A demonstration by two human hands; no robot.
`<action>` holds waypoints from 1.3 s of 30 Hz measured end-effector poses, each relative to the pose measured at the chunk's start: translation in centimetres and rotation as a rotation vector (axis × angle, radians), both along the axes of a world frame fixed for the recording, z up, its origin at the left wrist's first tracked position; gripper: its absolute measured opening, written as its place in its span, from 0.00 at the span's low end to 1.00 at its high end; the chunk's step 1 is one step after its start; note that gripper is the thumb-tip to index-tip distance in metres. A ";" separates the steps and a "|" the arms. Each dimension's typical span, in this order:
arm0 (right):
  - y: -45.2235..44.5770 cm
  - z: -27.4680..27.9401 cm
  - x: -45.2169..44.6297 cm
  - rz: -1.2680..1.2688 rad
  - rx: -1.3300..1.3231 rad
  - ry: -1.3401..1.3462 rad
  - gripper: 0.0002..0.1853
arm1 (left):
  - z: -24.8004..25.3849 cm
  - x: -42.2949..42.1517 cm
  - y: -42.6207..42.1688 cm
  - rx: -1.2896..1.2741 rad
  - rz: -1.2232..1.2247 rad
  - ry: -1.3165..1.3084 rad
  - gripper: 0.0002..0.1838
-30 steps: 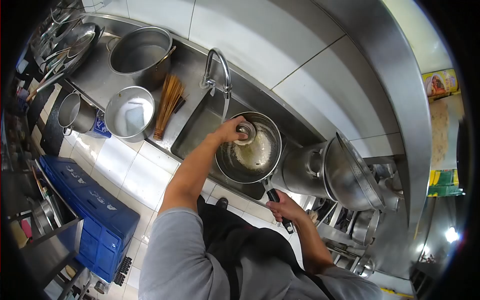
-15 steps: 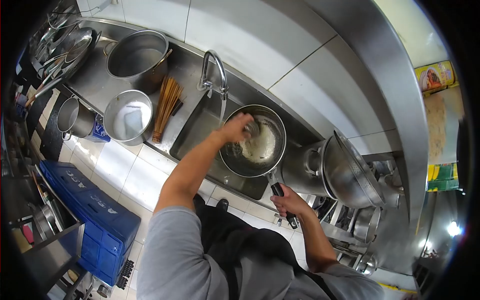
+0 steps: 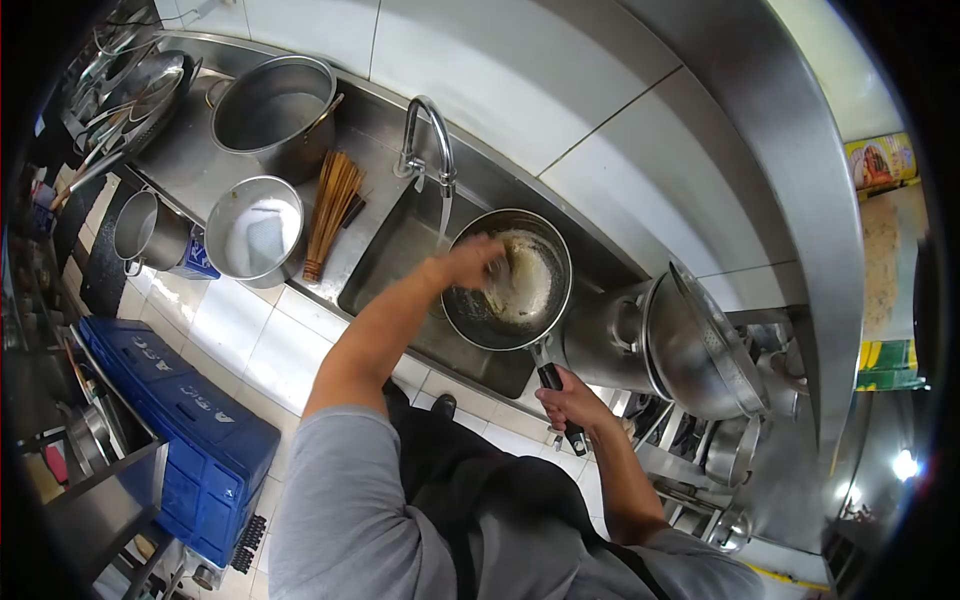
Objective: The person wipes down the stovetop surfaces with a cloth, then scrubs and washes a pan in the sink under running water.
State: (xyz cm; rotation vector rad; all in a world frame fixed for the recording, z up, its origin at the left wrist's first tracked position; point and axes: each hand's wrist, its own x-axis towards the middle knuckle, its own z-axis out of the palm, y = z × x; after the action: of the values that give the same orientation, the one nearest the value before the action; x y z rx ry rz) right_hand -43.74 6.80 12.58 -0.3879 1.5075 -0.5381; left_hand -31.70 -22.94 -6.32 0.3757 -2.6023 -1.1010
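Observation:
A dark frying pan (image 3: 545, 315) is tilted over the sink, with pale, cloudy residue on its inside. My right hand (image 3: 573, 397) is wrapped round its black handle (image 3: 549, 376). Inside the pan, my left hand (image 3: 474, 262) is smeared by motion, fingers closed on a metal scouring pad (image 3: 498, 268) that shows only as a grey blur against the pan's surface. Just left of the pan, water runs from the curved faucet (image 3: 432, 115) into the steel sink (image 3: 385, 265).
Left of the sink stand a large pot (image 3: 270, 105), a smaller pot (image 3: 255, 230) with a pale cloth-like thing inside, and a bundle of thin wooden sticks (image 3: 333, 210). Large metal bowls (image 3: 700, 345) stack at right. A blue crate (image 3: 185, 420) sits on the floor.
My left hand has shifted slightly left and down within the pan, and the scouring pad has blurred. The pan and my right hand have moved very little, slightly up and left.

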 end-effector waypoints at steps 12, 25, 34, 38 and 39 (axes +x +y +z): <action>0.3 -2.6 0.5 0.056 -0.079 0.157 0.11 | -0.3 -0.7 3.7 0.062 -0.030 0.228 0.32; 1.7 -5.2 0.0 -0.037 -0.069 -0.106 0.19 | -1.7 -0.7 0.8 0.308 0.558 0.227 0.37; 1.4 -4.1 0.6 -0.037 -0.040 -0.131 0.14 | -0.9 -0.2 2.6 0.264 0.181 0.141 0.33; 1.5 -3.8 0.2 -0.022 -0.045 -0.125 0.14 | -2.4 -0.5 2.3 0.212 0.202 0.218 0.34; 1.3 -3.7 -0.1 -0.021 -0.048 -0.118 0.14 | -1.0 -0.7 2.5 0.119 0.322 0.292 0.34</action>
State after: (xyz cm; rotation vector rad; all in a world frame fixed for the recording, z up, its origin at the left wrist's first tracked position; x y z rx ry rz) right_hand -43.81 8.13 8.84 -0.3719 1.3881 -0.6042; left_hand -32.36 -20.41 -7.29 0.5888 -2.1390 -1.1051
